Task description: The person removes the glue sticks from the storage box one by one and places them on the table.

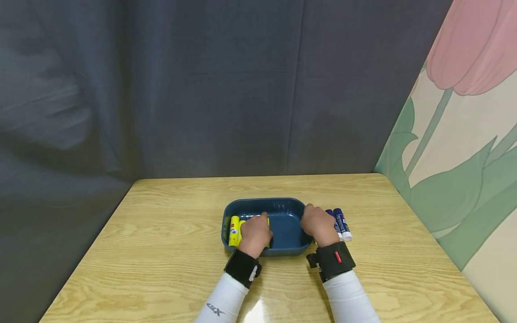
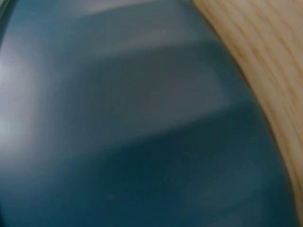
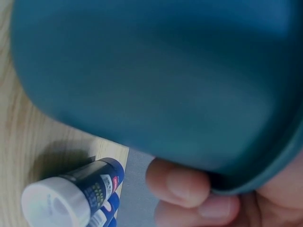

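Observation:
Inside a dark blue plastic bin (image 1: 287,231), yellow glue sticks (image 1: 234,231) lie side by side at the left end. My left hand (image 1: 255,233) reaches in from the front and pinches one of them, its middle hidden under the fingers. At the bin's right end, my right hand (image 1: 318,223) grips the rim. In the right wrist view, its fingers (image 3: 179,183) curl under the rim from outside. Blue glue sticks (image 1: 342,224) with white ends lie on the table just right of that hand, partly covered by it. The left wrist view shows only the bin's outer wall (image 2: 142,104) and wood.
The bin stands on a light wooden table (image 1: 169,251). A dark grey curtain (image 1: 226,89) hangs along the back and left edges. On the right is a wall (image 1: 464,148) painted with a pink tulip.

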A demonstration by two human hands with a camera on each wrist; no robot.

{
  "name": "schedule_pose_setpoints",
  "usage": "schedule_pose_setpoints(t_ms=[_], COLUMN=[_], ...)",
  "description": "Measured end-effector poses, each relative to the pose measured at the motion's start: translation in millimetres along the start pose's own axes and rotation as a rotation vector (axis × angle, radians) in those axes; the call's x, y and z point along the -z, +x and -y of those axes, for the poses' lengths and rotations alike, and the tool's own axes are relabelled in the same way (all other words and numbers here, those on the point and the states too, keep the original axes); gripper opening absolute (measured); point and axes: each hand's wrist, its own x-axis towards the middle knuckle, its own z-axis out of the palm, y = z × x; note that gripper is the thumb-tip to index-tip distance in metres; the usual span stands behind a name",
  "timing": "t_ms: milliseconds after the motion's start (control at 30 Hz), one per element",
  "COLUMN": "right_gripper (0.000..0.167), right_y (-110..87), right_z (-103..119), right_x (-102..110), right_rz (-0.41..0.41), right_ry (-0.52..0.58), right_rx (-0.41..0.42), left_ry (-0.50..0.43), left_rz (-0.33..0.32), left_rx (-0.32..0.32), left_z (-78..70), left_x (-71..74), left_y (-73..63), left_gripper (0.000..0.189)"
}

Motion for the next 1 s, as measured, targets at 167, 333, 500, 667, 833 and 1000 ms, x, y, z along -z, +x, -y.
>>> schedule_pose_setpoints(t_ms=[167,333,500,667,833,1000], right_gripper=[0.030,0.029,0.028,0.028,0.029,0.029], right_y=[0.7,0.4,-1.1,-0.9,-0.5,-0.1], right_z=[-1.1,-2.1,-2.4,-1.8,-1.6,-0.8], right_x=[-0.9,-2.2,-2.0,-1.2,-1.4,-0.6], right_rz=[0.000,0.003,-0.009,-0.011,-0.007,-0.009], right_ry=[-0.002,-0.002,-0.001,-0.003,-0.002,-0.009], right_rx=[0.002,0.013,0.023,0.015,0.011,0.012], left_ry=[-0.016,-0.036,-0.040,-0.056,-0.062,-0.063], left_rz=[0.007,0.011,0.012,0.012,0.020,0.026], left_rx=[0.004,0.020,0.030,0.029,0.030,0.033], left_z=[0.6,1.4,1.1,1.2,1.9,2.1], left_x=[0.3,-1.3,-2.2,-1.2,-0.7,-1.1], left_y=[0.1,0.1,0.9,1.5,1.8,2.8], left_gripper=[0.054,0.056,0.057,0.057,0.056,0.057])
